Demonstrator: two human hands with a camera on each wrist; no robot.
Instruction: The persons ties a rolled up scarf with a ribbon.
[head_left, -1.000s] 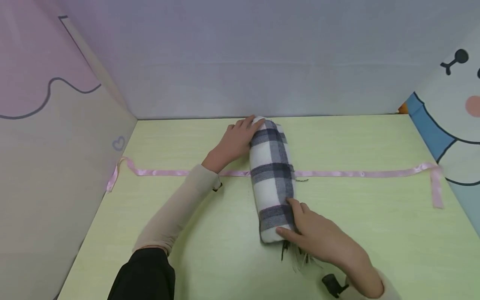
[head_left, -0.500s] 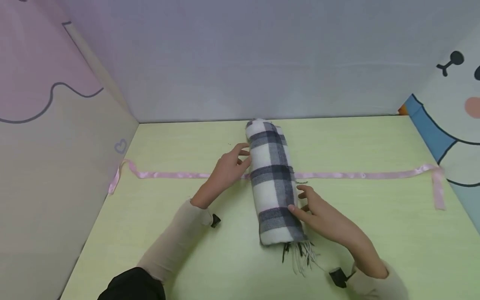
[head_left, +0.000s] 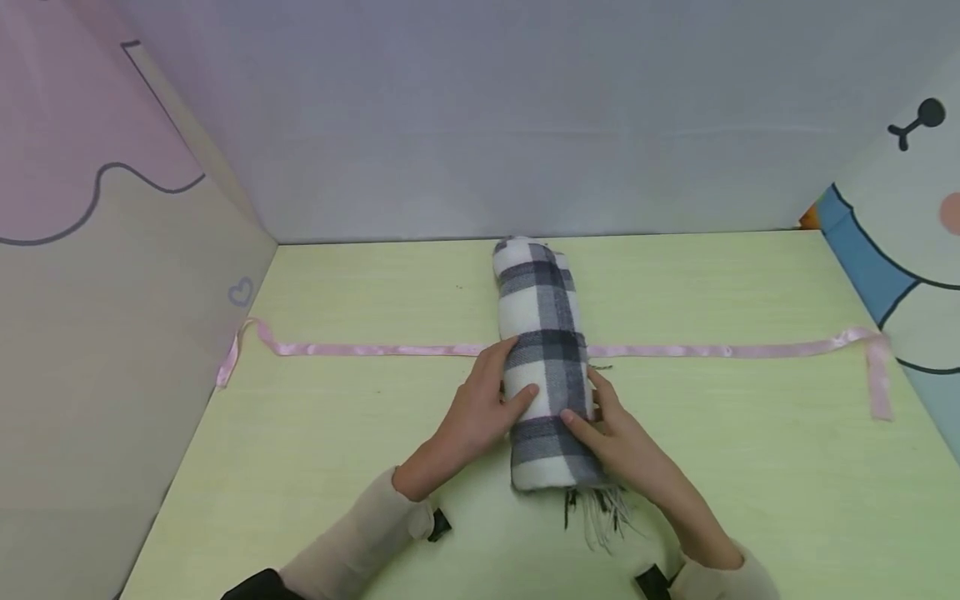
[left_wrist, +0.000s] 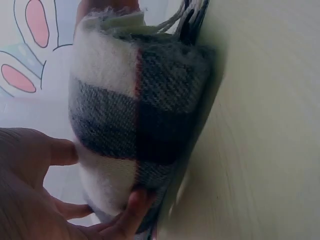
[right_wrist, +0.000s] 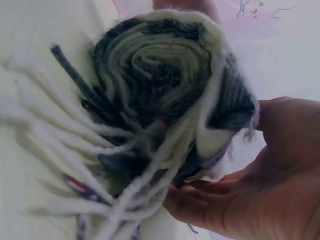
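Observation:
A rolled plaid scarf [head_left: 546, 367], white with grey and dark checks, lies lengthwise on the table. Fringe [head_left: 600, 510] spills from its near end, and the right wrist view shows the coiled layers of the scarf [right_wrist: 160, 70] end-on. My left hand [head_left: 480, 412] holds its left side, thumb on top and fingers along the flank; in the left wrist view the left hand [left_wrist: 45, 195] curves against the wool. On the opposite side my right hand [head_left: 626, 442] grips it, thumb on top. Fingers of the right hand [right_wrist: 270, 175] reach toward its underside in the right wrist view.
A pink satin ribbon [head_left: 697, 351] stretches across the pale green table [head_left: 405, 292], passing beneath the scarf. Its right end bends toward the near side, and its left end runs up to the left wall [head_left: 112, 358]. A back wall [head_left: 525, 125] stands behind the table.
My left hand has come down from the scarf's far end, off its side, to grip it near the middle. The right hand loosened, shifted slightly up the roll and took hold again.

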